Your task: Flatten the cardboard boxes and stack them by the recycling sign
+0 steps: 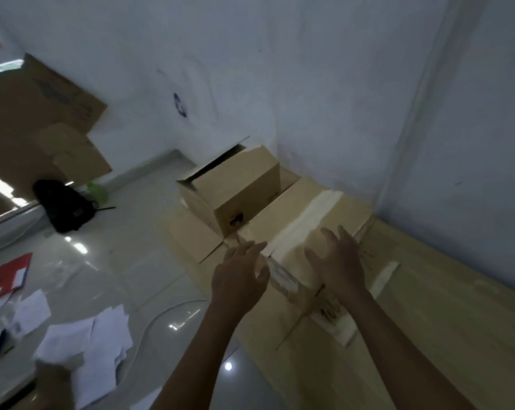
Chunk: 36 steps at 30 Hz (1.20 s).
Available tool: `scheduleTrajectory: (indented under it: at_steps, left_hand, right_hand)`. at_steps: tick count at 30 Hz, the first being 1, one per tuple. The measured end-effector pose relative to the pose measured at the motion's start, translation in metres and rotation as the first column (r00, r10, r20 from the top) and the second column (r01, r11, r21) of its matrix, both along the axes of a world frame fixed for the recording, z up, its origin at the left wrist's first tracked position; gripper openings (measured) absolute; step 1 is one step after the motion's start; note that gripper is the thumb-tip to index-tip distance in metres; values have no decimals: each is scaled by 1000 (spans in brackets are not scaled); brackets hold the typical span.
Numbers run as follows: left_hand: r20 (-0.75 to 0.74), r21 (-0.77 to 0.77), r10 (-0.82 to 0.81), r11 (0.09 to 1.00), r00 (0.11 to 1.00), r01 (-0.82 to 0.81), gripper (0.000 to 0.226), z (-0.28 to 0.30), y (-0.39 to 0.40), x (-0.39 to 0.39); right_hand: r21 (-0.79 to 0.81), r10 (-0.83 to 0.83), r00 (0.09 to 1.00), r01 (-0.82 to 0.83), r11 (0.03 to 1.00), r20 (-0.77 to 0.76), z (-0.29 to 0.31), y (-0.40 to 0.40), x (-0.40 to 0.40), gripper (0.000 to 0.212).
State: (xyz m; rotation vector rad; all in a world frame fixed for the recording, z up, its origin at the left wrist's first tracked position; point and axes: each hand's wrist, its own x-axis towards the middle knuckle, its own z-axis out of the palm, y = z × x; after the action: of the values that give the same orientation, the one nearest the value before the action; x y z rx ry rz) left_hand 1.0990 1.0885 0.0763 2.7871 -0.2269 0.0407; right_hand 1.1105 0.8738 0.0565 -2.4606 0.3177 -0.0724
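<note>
A taped, closed cardboard box (306, 220) stands by the wall corner on top of flattened cardboard sheets (427, 306) spread over the floor. Behind it sits an open brown box (238, 187) with its flaps up. A small blue recycling sign (180, 105) is drawn on the white wall above the boxes. My left hand (240, 276) and my right hand (339, 258) reach forward over the near end of the taped box, fingers spread and relaxed. Neither hand holds anything.
Large cardboard pieces (43, 113) lean against the wall at far left. A black backpack (64, 205) and a green bottle (98, 192) sit on the glossy tile floor. Loose white papers (87, 341) and a red folder (9, 276) lie at lower left.
</note>
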Motion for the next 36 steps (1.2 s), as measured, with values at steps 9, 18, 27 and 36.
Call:
scheduleTrajectory:
  at_steps: [9,18,27,36]
  left_hand:
    - [-141,-40,-99,995,985,94,59,-34,-18,134]
    - [-392,-319,-120,948,912,-12,75,-61,-29,157]
    - [-335,-302,-515,852,789,427,91,-60,-92,80]
    - [-315,-178,-697,710,644,681,99,-70,-95,48]
  right_hand:
    - [278,-390,918,393,877,-69,-46,17,33,78]
    - [581,-710,691,637,508,-137,-54,25,10,65]
    - [256,-873,487,848,464,-33,-50,-18,-80,65]
    - [-104,-590,769,584,805,-249,-52,-17,-120,125]
